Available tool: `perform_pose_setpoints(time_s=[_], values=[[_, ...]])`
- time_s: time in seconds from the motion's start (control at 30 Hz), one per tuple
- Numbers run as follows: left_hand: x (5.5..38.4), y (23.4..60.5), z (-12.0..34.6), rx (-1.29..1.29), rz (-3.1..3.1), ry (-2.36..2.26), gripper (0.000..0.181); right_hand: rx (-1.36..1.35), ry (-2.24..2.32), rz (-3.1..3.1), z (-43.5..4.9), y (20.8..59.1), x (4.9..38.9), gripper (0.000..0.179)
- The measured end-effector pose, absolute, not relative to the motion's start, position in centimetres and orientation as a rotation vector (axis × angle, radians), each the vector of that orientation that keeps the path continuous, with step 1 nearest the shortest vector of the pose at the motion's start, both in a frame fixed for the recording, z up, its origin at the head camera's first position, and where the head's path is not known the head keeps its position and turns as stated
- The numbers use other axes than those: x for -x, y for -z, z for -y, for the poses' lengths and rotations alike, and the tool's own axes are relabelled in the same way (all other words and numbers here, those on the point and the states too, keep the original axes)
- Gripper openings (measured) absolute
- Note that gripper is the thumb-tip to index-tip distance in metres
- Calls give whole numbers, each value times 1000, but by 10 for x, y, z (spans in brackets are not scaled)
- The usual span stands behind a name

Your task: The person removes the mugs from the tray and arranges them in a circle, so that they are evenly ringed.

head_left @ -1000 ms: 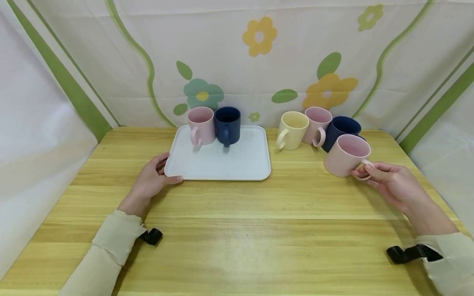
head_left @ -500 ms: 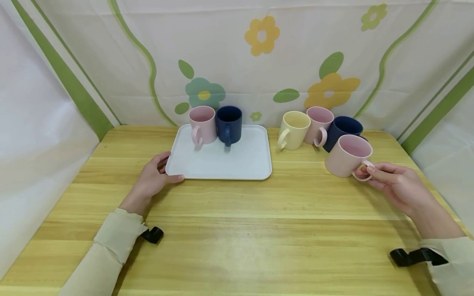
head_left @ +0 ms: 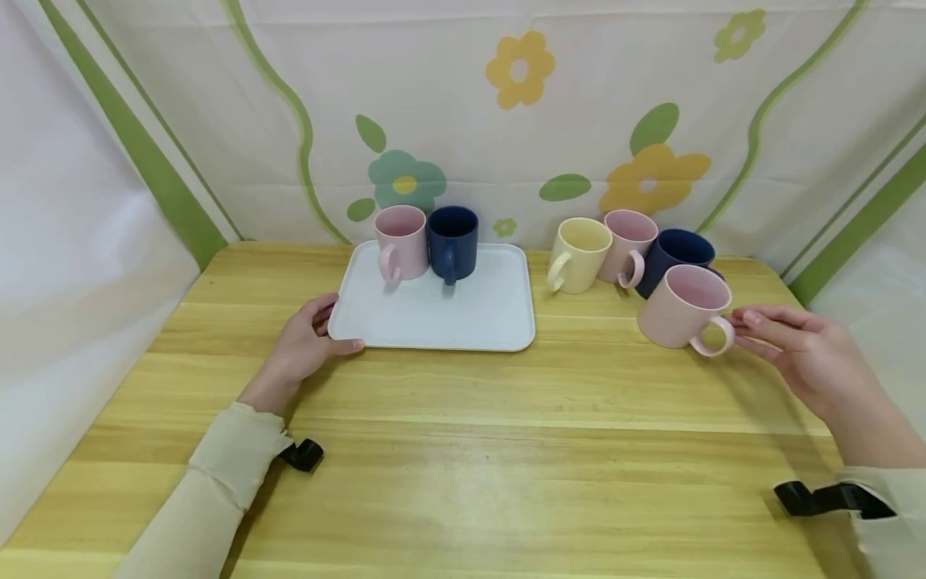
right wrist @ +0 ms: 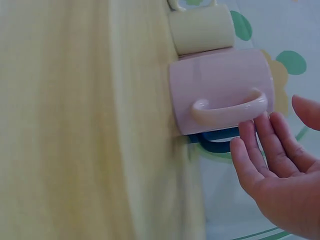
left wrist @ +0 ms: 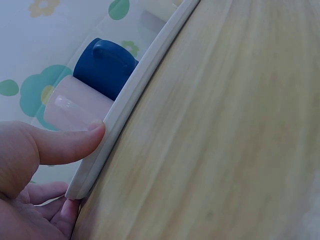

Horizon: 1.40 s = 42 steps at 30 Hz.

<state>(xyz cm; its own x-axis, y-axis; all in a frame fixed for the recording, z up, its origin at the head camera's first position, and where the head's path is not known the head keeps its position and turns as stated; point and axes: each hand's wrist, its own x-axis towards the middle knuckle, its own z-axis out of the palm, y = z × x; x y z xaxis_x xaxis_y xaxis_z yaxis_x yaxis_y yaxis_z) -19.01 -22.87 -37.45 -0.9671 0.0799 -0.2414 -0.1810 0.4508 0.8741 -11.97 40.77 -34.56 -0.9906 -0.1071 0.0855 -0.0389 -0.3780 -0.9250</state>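
My left hand [head_left: 300, 344] grips the near left corner of a white tray [head_left: 434, 330], thumb along the front rim, fingers at the left side. A pink mug [head_left: 402, 256] and a navy mug [head_left: 463, 241] stand side by side at the back of the tray. On the right, the nearest pink mug [head_left: 669, 318] stands upright on the table, handle toward my right hand [head_left: 817, 362]. The right fingers [right wrist: 280, 152] are extended just beside that handle, holding nothing; whether they touch it I cannot tell.
Behind the nearest pink mug stand a navy mug [head_left: 676, 249], another pink mug [head_left: 625, 241] and a yellow mug [head_left: 579, 256], close together. All are on the wooden table [head_left: 463, 450]. A flowered white curtain [head_left: 434, 96] rises along the table's back edge.
My right hand has let go of the nearest pink mug's handle and drawn back to the right, fingers straightening. The mug stays in place. My left hand still holds the tray corner.
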Motion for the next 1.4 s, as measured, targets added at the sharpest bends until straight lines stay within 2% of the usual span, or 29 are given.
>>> perform_pose_setpoints(time_s=[0.33, 0.7, 1.4], values=[[190, 373, 228, 76, -2446, -1542, 107, 161, 2544, -1913, -398, 316, 128, 30], [190, 372, 226, 61, -2459, -1554, 104, 553, 2476, -1734, -350, 303, 147, 37], [189, 372, 225, 66, -2474, -1535, 103, 426, 2246, -1873, -240, 303, 190, 22]])
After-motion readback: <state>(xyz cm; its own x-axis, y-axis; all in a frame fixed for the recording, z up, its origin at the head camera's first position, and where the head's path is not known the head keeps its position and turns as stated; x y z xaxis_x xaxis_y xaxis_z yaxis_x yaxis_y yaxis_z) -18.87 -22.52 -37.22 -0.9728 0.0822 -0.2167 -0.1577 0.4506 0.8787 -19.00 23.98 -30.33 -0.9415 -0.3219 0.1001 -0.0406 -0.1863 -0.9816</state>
